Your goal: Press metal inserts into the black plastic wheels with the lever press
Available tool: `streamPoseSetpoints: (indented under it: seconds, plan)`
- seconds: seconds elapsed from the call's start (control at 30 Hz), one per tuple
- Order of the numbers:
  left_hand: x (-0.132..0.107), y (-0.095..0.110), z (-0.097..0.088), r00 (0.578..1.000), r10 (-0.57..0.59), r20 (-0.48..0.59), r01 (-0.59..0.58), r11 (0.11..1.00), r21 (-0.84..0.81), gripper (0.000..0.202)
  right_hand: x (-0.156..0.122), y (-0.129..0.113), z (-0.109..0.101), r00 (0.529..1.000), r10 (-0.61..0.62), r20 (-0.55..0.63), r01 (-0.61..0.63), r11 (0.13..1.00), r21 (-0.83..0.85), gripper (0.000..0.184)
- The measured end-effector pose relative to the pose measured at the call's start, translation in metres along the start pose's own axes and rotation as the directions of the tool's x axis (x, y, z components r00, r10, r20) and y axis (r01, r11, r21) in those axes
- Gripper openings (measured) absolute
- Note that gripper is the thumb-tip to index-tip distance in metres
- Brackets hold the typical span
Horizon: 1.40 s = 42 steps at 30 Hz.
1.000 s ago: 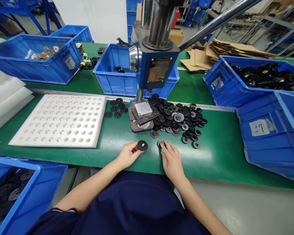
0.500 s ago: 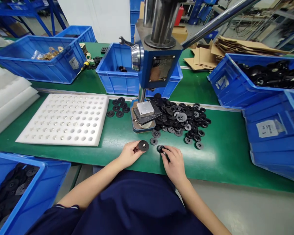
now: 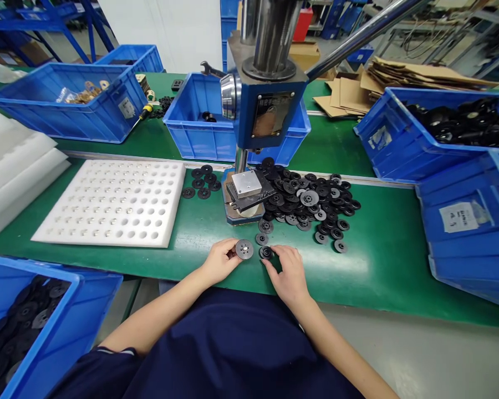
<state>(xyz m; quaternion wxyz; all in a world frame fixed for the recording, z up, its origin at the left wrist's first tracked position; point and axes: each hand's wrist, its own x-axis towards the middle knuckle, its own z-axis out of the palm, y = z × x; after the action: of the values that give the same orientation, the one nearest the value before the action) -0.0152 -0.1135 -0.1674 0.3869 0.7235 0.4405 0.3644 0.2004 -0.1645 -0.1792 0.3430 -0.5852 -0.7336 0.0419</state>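
Observation:
Between the fingers and thumb of my left hand is a flat black plastic disc, its face turned up toward me with a small shiny piece at its centre. Close by on the right, my right hand pinches a smaller black disc with a raised hub by its edge. The two discs are side by side, a short gap apart, above the front of the green table. Just beyond them lie a loose disc and a big pile of similar black discs.
A hand press stands behind, with a metal block on its base. To the left lies a white foam tray partly filled with small shiny parts. Blue bins stand at both sides; several discs lie left of the press.
My right hand has moved slightly left with the smaller disc, bringing it nearer the other one and showing its hub. The left-hand disc has tilted, and its face now looks lighter.

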Motion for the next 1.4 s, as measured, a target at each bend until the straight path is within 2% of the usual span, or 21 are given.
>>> streamPoseSetpoints:
  seconds: [0.17, 0.3, 0.43, 0.5, 0.6, 0.73, 0.93, 1.1, 1.4]
  plan:
    - [0.000, 0.001, 0.000, 1.000, -0.025, 0.006, 0.025, 1.000, -0.004, 0.011, 0.001, -0.001, 0.003, 1.000, 0.006, 0.028, -0.007, 1.000, 0.005, 0.028]
    - [0.001, 0.002, -0.001, 1.000, -0.026, 0.011, 0.026, 1.000, 0.006, 0.011, 0.004, -0.006, 0.003, 1.000, -0.009, 0.022, 0.009, 1.000, 0.002, 0.035]
    - [0.001, 0.004, -0.002, 0.999, -0.048, 0.019, 0.048, 0.999, 0.004, 0.014, 0.008, -0.010, 0.006, 0.996, 0.069, -0.063, -0.075, 0.992, -0.098, 0.042]
    - [0.001, 0.004, -0.003, 0.998, -0.054, 0.014, 0.054, 0.999, 0.006, 0.014, 0.009, -0.010, 0.009, 0.993, 0.103, -0.052, -0.110, 0.984, -0.144, 0.044]
    - [0.001, 0.004, -0.002, 1.000, -0.029, 0.002, 0.029, 1.000, 0.004, 0.015, 0.011, -0.009, 0.010, 0.995, 0.095, -0.010, -0.096, 0.981, -0.167, 0.040]
    - [0.002, 0.003, -0.002, 1.000, 0.013, 0.009, -0.013, 1.000, -0.001, 0.017, 0.012, -0.014, 0.001, 0.997, 0.073, -0.013, -0.073, 0.995, -0.067, 0.032]
    - [0.001, 0.002, -0.003, 1.000, 0.010, 0.025, -0.011, 0.999, 0.049, 0.009, 0.018, -0.040, -0.008, 0.999, 0.021, -0.044, -0.013, 0.985, 0.169, 0.032]
    - [-0.001, 0.001, -0.004, 0.998, -0.045, 0.044, 0.044, 0.999, 0.014, 0.011, 0.029, -0.057, -0.004, 0.999, -0.052, 0.006, 0.050, 0.984, 0.174, 0.031]
    - [-0.006, -0.002, -0.002, 1.000, 0.008, 0.025, -0.008, 1.000, -0.008, 0.011, 0.034, -0.065, -0.007, 0.992, -0.128, 0.019, 0.125, 0.984, 0.124, 0.030]
